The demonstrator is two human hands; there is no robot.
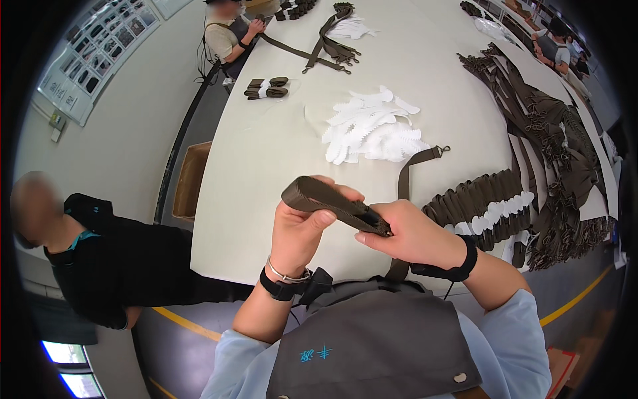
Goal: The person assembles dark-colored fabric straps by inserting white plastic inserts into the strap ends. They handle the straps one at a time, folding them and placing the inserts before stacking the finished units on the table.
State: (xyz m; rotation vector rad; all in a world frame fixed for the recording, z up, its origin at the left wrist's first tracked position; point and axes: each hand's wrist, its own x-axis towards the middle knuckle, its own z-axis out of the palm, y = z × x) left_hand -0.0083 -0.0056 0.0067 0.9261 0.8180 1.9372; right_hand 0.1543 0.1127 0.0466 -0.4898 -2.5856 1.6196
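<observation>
One folded dark brown strap (332,201): held between the left hand (296,229) and the right hand (412,229), raised above the near side of the table (259,153).
Long axis: slanting from the rounded loop at upper left to the narrow end at lower right; lying across the body, not straight away from it.
Left hand: gripping the looped half, thumb on the near face, fingers wrapped around the far side.
Right hand: closed over the narrow end, thumb just beneath; exact finger placement hidden, so cannot tell.
Nearer hand: left for the loop, right for the narrow end; probably the relation that matters most, with the narrow end pointing into the right palm.
White pieces (375,130): heaped beyond both hands, apart from the folded strap.
Loose strap (403,176): running out beyond the right hand, metal clip (444,150) at the far right end; partly hidden, so cannot tell whether joined to the folded one.
Row of banded bundles (475,196): right of the right hand, well apart from the left.
</observation>
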